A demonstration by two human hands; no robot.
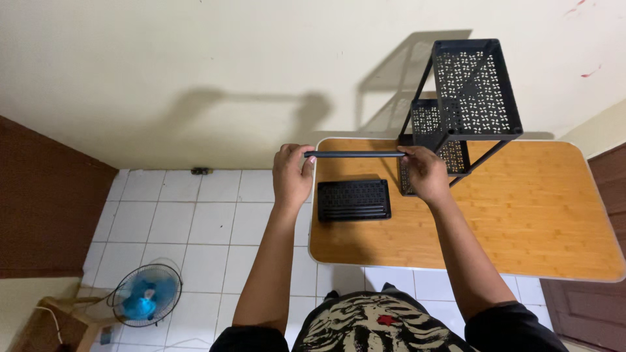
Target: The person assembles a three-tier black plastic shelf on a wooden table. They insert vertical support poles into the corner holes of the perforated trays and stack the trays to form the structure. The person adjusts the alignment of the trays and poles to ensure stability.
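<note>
My left hand (291, 175) and my right hand (425, 173) hold a thin black rod (355, 154) level between them, one hand at each end. The rod hangs above the left part of a wooden table (535, 215). A black perforated tray (353, 199) lies flat on the table just below the rod. A black tiered rack (466, 107) with perforated shelves stands on the table right behind my right hand.
A blue fan (145, 294) stands on the white tiled floor (195, 221) at lower left. A cream wall (195, 78) runs behind the table. Brown wooden panels flank the scene at the far left and at the far right (610, 169).
</note>
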